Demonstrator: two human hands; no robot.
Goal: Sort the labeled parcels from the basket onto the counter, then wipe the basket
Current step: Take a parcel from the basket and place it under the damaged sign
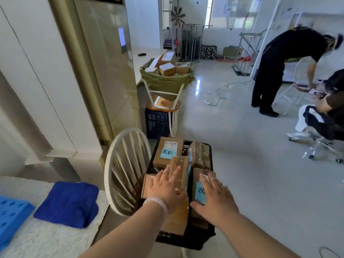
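A pale glossy floor [232, 146] is stretching across a bright room, and a speckled white desk [46, 239] is showing at the near left. A folded blue cloth [68, 203] and a blue perforated tray [11, 215] are lying on it. A white round-backed chair [126, 170] is standing between the desk and the black basket [186, 241], just beside the basket's left wall. The cardboard parcels [167, 151], some with blue labels, are sitting in the basket. Far off, a green sack of boxes [167, 81] is resting on a stand; at the far right a person in black [279, 62] is bending over. The left grip [167, 189] is lying wide and flat on the near-left parcels. The right grip [216, 200], fingers straight, is pressing a blue-labeled parcel [200, 185].
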